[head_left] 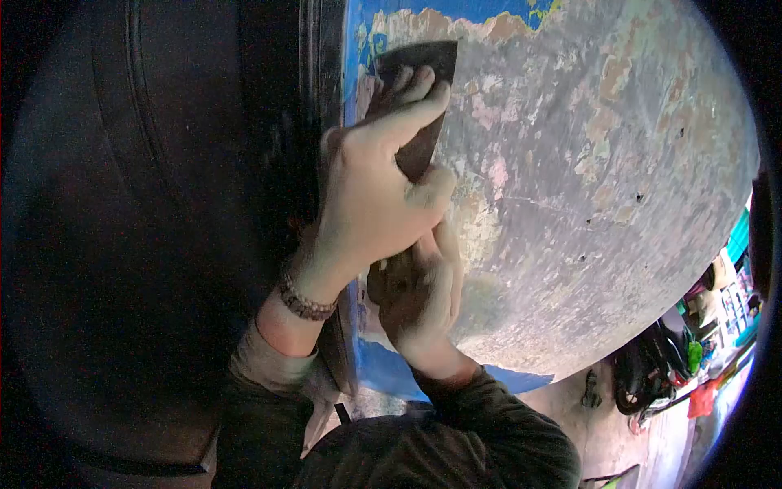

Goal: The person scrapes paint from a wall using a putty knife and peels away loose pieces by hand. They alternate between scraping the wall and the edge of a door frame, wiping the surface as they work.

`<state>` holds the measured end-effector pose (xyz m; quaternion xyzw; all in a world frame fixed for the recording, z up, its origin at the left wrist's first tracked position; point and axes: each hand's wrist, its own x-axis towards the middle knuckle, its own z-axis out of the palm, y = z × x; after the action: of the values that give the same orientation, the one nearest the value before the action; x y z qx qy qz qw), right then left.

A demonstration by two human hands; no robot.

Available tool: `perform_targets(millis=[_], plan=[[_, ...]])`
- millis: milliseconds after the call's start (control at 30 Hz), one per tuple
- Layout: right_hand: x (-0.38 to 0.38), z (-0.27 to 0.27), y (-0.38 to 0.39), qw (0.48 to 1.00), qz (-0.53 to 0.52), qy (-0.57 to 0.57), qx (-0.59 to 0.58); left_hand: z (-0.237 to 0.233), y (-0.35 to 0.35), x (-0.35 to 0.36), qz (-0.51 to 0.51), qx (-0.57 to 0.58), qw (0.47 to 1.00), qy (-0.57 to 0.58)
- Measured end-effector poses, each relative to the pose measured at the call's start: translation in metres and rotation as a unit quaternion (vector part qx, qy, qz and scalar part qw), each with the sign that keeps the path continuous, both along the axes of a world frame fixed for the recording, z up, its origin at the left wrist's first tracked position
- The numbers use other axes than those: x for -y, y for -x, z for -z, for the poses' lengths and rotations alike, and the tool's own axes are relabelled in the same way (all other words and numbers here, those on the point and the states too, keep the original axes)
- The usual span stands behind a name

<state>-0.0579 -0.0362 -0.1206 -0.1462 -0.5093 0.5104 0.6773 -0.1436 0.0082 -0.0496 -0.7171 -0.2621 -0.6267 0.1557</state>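
A wide, dark scraper blade (432, 69) lies against a patchy wall (554, 155) of worn grey, pink and white filler. My left hand (375, 187), with a beaded bracelet at the wrist, grips the scraper; its fingers press on the blade and its thumb is bent in at the lower edge. Just below, my right hand (428, 293) is closed at the tool's lower end, where the handle is hidden by both hands. Blue paint (481, 10) borders the bare patch at the top, left and bottom.
A dark door or panel (204, 163) fills the left side, close beside my left arm. At the lower right, a dark motorcycle (652, 359) stands on a pale floor (562, 407), with brightly coloured objects behind it.
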Motion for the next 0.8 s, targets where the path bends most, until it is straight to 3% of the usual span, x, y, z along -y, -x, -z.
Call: perform_targets(millis=[33, 200, 300, 367, 400, 500, 567, 600, 633, 700, 800], plan=[[0.003, 0.004, -0.002, 0.998, 0.026, -0.007, 0.054, 0.003, 0.002, 0.001, 0.005, -0.001, 1.0, 0.009], [-0.001, 0.001, 0.002, 0.998, 0.035, -0.008, 0.048, -0.007, 0.004, -0.001, 0.012, -0.008, 1.0, 0.009], [0.004, 0.005, 0.01, 0.999, -0.022, 0.023, -0.016, -0.006, 0.006, 0.001, -0.002, -0.019, 1.0, 0.019], [0.004, 0.011, 0.012, 0.979, -0.133, 0.0, -0.152, 0.001, 0.006, 0.0, 0.0, -0.046, 0.999, 0.005], [0.005, 0.009, 0.011, 0.979, -0.132, -0.001, -0.152, 0.0, 0.006, -0.001, -0.006, -0.05, 0.999, 0.004], [0.009, 0.001, 0.009, 0.984, -0.091, 0.098, -0.116, -0.009, 0.009, 0.007, 0.02, -0.033, 0.999, 0.037], [0.009, 0.009, 0.011, 1.0, 0.022, 0.014, 0.01, -0.002, 0.01, 0.012, 0.036, -0.026, 0.998, 0.05], [0.0, 0.023, 0.008, 0.985, 0.087, -0.057, 0.141, 0.007, 0.008, 0.013, 0.024, -0.019, 0.999, 0.041], [-0.003, 0.033, 0.004, 0.984, 0.085, -0.062, 0.141, 0.013, 0.006, 0.009, 0.012, -0.011, 0.999, 0.029], [0.001, 0.026, 0.001, 0.997, -0.064, 0.039, -0.026, 0.018, 0.005, 0.001, -0.031, -0.035, 0.999, -0.025], [-0.007, 0.028, -0.003, 0.999, -0.045, -0.017, 0.003, 0.019, 0.004, -0.002, -0.007, -0.016, 1.0, -0.022]])
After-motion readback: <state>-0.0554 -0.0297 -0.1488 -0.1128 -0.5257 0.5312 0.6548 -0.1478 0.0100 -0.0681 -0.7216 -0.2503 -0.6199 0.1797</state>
